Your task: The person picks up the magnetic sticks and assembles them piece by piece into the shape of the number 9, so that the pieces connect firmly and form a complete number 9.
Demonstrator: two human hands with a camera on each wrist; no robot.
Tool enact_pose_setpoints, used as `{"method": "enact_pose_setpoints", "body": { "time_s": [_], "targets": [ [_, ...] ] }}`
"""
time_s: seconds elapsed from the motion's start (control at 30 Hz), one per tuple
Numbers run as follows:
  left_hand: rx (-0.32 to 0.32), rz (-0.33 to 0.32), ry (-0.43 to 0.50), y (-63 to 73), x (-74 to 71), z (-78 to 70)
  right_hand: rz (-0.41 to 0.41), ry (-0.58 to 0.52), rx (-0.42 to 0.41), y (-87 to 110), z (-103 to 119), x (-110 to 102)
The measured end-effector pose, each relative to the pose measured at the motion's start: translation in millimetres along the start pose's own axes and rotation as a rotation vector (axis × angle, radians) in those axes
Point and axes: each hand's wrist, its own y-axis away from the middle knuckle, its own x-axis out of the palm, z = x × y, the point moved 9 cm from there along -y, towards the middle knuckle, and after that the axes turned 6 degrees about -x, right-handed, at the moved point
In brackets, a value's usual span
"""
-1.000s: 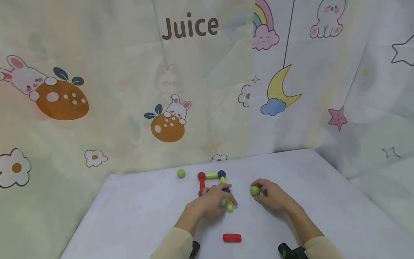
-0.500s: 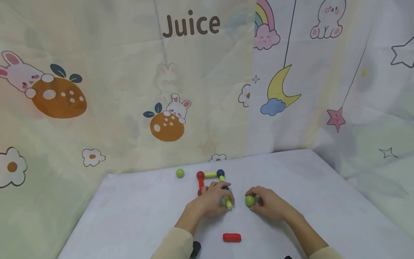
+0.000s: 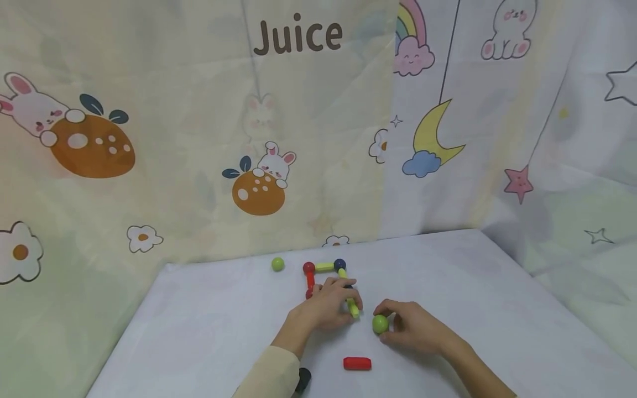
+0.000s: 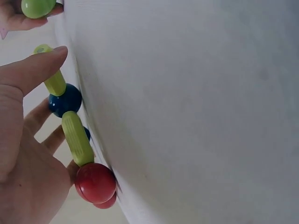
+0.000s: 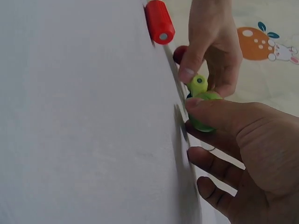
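Observation:
My right hand [image 3: 415,329] pinches a green ball [image 3: 380,324] between thumb and fingertips, just right of the free end of a yellow-green magnetic rod [image 3: 353,308]. My left hand [image 3: 328,304] holds that rod, thumb on one side and fingers on the other. The rod joins a dark blue ball [image 4: 65,100], part of a connected frame of rods and balls lying on the table. Farther back in the frame are a red ball [image 3: 309,268], a red rod [image 3: 311,281], another yellow-green rod [image 3: 325,267] and a second blue ball [image 3: 340,265]. My left hand partly hides the near side.
A loose red rod [image 3: 357,363] lies on the white table [image 3: 209,320] in front of the hands. Another green ball [image 3: 277,263] rests near the back edge, left of the frame. A printed cloth [image 3: 318,138] hangs behind the table.
My right hand has brought the green ball nearer to me and leftward, closer to the rod's end. My left fingers have drawn in around the yellow-green rod.

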Motion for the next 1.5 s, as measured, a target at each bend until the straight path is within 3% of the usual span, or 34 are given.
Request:
{"method": "enact_pose_setpoints", "body": {
  "time_s": [0.37,0.77,1.17,1.5],
  "targets": [
    [-0.006,0.005,0.094,-1.0,-0.1,3.0,-0.018,0.007,-0.069,1.9,19.2,11.8],
    [-0.011,0.015,0.093,-2.4,-5.6,12.0,-0.018,-0.033,-0.028,-7.9,26.1,29.2],
    [0.007,-0.002,0.115,-6.2,-4.4,13.7,-0.102,-0.015,-0.03,-13.0,23.3,25.1],
    [0.014,-0.013,0.138,-9.6,-2.5,12.4,-0.129,-0.022,0.057,-15.3,14.3,23.5]
  ]
}}
